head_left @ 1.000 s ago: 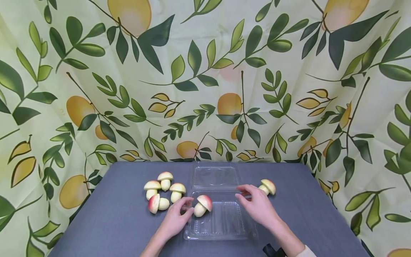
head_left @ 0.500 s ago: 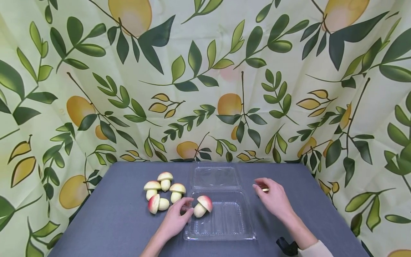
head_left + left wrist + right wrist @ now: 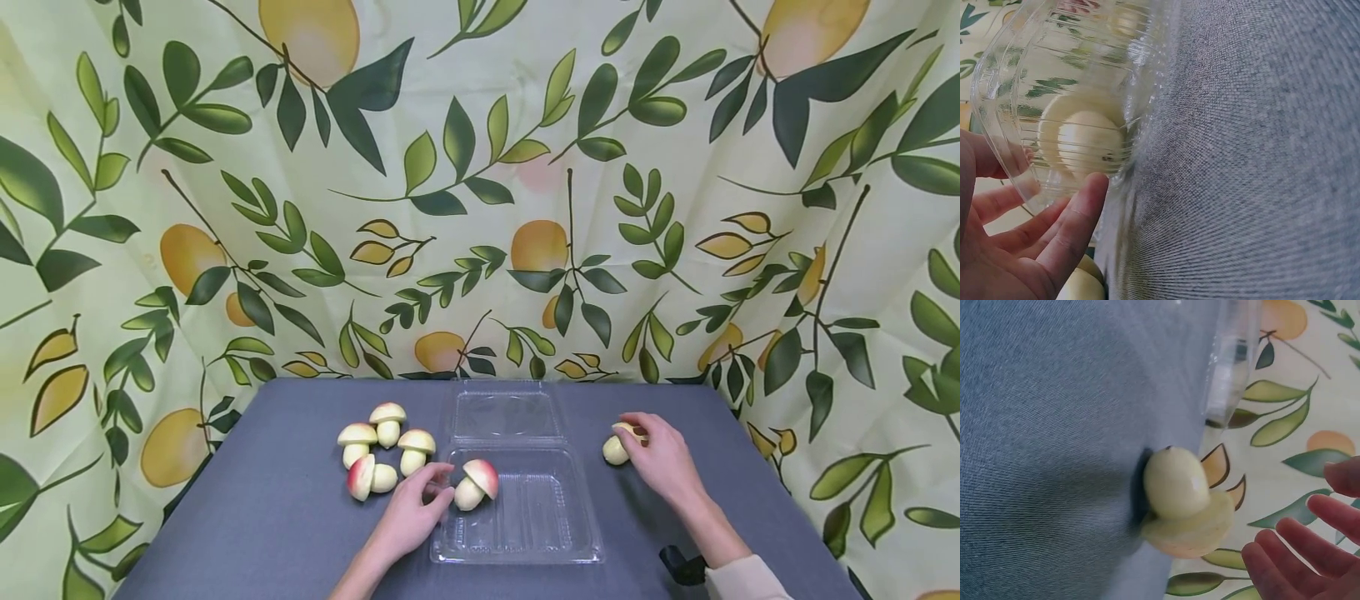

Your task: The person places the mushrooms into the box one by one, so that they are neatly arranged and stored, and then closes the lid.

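My left hand [image 3: 414,510] is at the left rim of a clear plastic clamshell container [image 3: 525,546]. In the left wrist view its extended fingers [image 3: 1088,197] touch the container's wall and rim. A toy mushroom [image 3: 470,493] with a red-tinted cap leans inside the container at its left end. To the right of the container, my right hand [image 3: 658,458] is over another toy mushroom [image 3: 616,451], hiding much of its cap. In the right wrist view this mushroom lies on its side, and the spread fingers [image 3: 1310,544] appear apart from it.
Several more toy mushrooms [image 3: 372,477] stand or lie in a cluster left of the container. The container's lid [image 3: 504,412] lies folded back behind it on the grey-blue tabletop [image 3: 247,500]. A leaf-and-fruit patterned cloth [image 3: 480,167] encloses the table's back and sides.
My right hand has moved right, from beside the container's right edge to over the separate mushroom, and now covers its cap. The left hand has stayed at the rim.
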### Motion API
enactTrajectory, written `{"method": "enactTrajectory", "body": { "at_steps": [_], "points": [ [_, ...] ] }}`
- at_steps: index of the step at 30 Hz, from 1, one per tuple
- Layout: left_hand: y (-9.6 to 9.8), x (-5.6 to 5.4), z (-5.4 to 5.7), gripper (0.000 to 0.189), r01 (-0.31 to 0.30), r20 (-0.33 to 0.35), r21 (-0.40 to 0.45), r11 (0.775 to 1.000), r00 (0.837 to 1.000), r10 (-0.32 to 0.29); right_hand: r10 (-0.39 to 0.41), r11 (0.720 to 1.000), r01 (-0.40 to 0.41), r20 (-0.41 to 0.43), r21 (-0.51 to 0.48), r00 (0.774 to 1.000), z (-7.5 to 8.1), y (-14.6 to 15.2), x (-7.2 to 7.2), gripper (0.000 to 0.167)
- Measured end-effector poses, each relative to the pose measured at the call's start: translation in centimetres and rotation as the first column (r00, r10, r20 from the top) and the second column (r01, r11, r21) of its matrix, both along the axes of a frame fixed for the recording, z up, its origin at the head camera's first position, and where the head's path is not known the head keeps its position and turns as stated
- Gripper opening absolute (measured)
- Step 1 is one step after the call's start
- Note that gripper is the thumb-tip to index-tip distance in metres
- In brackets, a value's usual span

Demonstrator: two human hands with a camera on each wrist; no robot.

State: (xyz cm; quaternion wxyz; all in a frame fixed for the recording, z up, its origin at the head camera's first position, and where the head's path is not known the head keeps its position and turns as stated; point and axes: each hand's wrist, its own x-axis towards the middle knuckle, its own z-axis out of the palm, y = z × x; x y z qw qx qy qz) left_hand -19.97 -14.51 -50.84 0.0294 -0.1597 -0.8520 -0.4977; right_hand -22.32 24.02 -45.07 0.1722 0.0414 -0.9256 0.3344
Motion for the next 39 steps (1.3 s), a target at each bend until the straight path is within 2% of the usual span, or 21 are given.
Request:
{"method": "enactTrajectory", "body": {
  "at_steps": [9, 16, 24, 32, 39],
  "points": [
    [0.0, 0.2, 0.2, 0.033, 0.015, 0.018, 0.015, 1.000, 1.000, -0.015, -0.062, 0.998, 0.062, 0.014, 0.005, 0.998, -1.6, 1.4, -0.8, 0.034],
    [0.0, 0.2, 0.2, 0.032, 0.017, 0.032, 0.036, 0.999, 0.999, -0.018, -0.061, 0.997, 0.067, 0.114, -0.049, 0.992, -2.9, 2.2, -1.3, 0.043],
    [0.1, 0.2, 0.1, 0.033, 0.012, 0.012, 0.032, 0.999, 1.000, -0.012, -0.047, 0.993, 0.065, 0.180, -0.097, 0.983, -3.9, 2.7, -2.2, 0.049],
    [0.2, -0.1, 0.2, 0.033, 0.019, 0.003, 0.032, 0.999, 1.000, -0.019, -0.046, 0.993, 0.063, 0.163, -0.104, 0.986, -4.8, 2.9, -2.7, 0.048],
    [0.0, 0.1, -0.1, 0.033, 0.022, 0.016, 0.032, 0.999, 1.000, -0.022, -0.045, 0.989, 0.071, 0.190, -0.128, 0.981, -5.2, 2.5, -2.2, 0.047]
  ]
}}
